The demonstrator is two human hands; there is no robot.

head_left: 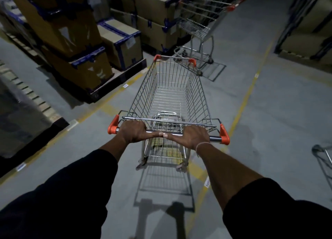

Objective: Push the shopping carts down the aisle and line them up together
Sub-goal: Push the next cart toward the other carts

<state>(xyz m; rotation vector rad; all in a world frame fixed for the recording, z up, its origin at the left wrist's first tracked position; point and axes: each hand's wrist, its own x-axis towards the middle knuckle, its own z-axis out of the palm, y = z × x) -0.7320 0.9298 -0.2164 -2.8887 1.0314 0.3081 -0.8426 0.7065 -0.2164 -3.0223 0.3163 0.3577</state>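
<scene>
An empty wire shopping cart (170,93) with orange corner caps stands straight ahead of me on the grey floor. My left hand (133,132) grips the left half of its metal handle bar (214,138), and my right hand (195,137) grips the right half. The two thumbs meet at the bar's middle. A second cart (201,25) with orange trim stands farther up the aisle, just beyond the front of mine and turned at an angle. Part of a third cart (323,158) shows at the right edge.
Stacked cardboard boxes (71,41) with blue tape sit on pallets along the left side. More boxes (158,12) stand behind the far cart. Dark racking (305,23) lines the right. Yellow floor lines (246,98) mark the aisle edges.
</scene>
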